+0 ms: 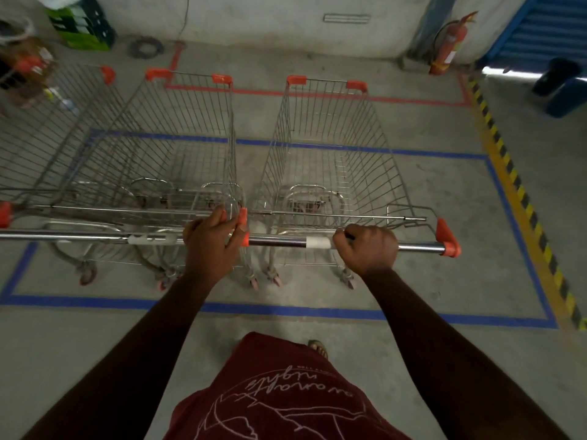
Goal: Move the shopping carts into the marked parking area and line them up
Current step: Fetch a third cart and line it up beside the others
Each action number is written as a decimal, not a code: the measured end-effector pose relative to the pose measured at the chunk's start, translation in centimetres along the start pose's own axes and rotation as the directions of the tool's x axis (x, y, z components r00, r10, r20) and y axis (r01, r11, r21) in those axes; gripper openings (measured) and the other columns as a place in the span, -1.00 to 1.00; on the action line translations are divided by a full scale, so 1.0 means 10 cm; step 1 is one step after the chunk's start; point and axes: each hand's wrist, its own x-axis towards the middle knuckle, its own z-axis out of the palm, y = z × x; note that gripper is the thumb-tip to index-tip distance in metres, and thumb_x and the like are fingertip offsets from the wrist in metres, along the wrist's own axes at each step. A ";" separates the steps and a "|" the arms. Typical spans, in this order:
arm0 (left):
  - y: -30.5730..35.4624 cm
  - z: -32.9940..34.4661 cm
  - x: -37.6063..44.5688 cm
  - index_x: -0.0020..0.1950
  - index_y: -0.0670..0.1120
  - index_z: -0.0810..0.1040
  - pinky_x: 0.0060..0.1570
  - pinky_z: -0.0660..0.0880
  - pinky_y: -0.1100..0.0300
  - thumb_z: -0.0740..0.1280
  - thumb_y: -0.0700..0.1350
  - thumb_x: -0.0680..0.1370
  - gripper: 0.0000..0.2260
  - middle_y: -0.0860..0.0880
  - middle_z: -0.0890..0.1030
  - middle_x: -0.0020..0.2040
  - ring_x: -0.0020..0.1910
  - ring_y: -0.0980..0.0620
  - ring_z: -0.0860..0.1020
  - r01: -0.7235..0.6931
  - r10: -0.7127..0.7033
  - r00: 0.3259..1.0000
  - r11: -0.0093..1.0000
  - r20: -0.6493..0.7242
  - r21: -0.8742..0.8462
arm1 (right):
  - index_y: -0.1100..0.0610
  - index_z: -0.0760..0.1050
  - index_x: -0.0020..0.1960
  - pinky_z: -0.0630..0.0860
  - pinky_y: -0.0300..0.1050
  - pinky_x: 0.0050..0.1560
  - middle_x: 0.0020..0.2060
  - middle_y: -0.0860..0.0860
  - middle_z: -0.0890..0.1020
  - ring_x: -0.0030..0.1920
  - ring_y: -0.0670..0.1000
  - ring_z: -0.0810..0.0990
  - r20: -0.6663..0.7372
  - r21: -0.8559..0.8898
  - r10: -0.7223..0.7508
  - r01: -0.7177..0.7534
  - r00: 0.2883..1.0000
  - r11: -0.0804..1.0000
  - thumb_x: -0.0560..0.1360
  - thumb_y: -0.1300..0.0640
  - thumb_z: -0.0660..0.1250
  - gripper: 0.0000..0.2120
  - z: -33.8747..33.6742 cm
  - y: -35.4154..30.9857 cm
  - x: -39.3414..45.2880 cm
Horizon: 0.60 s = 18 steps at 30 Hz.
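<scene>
Three wire shopping carts with orange corner caps stand side by side inside a blue-taped rectangle (508, 198) on the concrete floor. My right hand (367, 249) grips the handle bar (416, 247) of the right cart (333, 144). My left hand (212, 242) holds the right end of the middle cart's (178, 141) handle, where the two carts meet. The left cart (41, 128) is partly cut off by the frame edge. All three baskets point toward the far wall.
A red taped outline (413, 100) lies beyond the blue one. Yellow-black hazard tape (521, 198) runs along the right. A fire extinguisher (448, 46) stands by the wall, blue bins (562, 87) far right, a green crate (79, 23) and goods far left.
</scene>
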 end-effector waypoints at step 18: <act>-0.13 0.17 0.04 0.23 0.06 0.70 0.18 0.46 -0.08 0.34 0.02 0.58 -0.73 -0.02 0.64 0.31 -0.02 -0.06 0.69 -0.004 0.003 0.999 1.000 -0.037 -0.028 | 0.12 0.51 -0.43 0.13 -0.16 -0.32 -0.57 0.05 0.49 -0.53 0.15 0.46 -0.056 -0.019 -0.048 0.047 0.997 0.999 0.50 -0.09 0.27 -0.59 -0.03 -0.07 -0.03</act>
